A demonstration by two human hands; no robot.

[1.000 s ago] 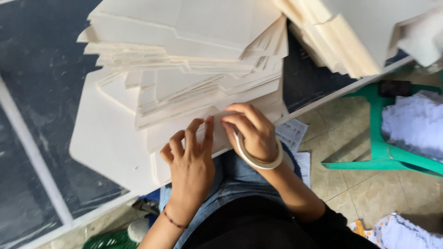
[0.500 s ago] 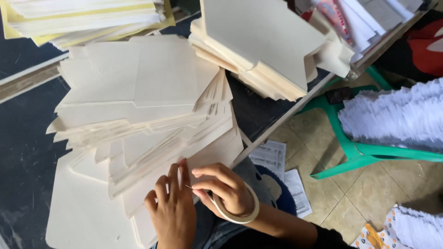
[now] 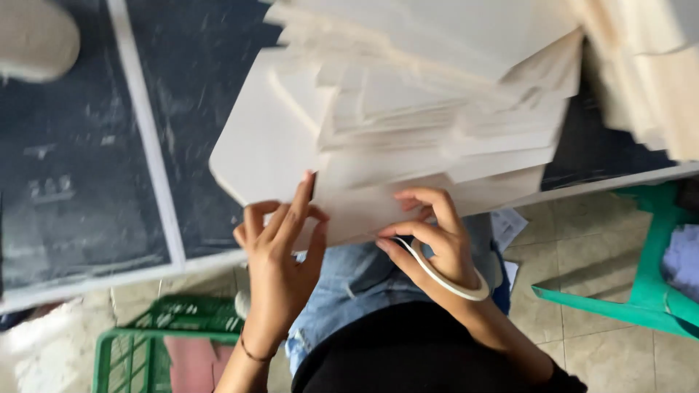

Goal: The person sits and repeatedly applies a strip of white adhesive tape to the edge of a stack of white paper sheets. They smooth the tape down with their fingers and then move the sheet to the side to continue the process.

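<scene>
Dark tabletop [image 3: 73, 182], beige floor tiles [image 3: 604, 349] (green chair [image 3: 655, 291] alongside)

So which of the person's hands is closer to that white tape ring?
Right. The white tape ring is looped around the right hand, which pinches the edge of the cream card sheet. The left hand touches the same sheet further left, apart from the ring.

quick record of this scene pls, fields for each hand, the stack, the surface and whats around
left hand: left hand, fingers on the near edge of the bottom sheet
right hand: right hand, pinching that edge, white tape ring around it
stack: cream card sheets, unevenly piled
surface: dark table
around: green crate, green plastic chair
</scene>
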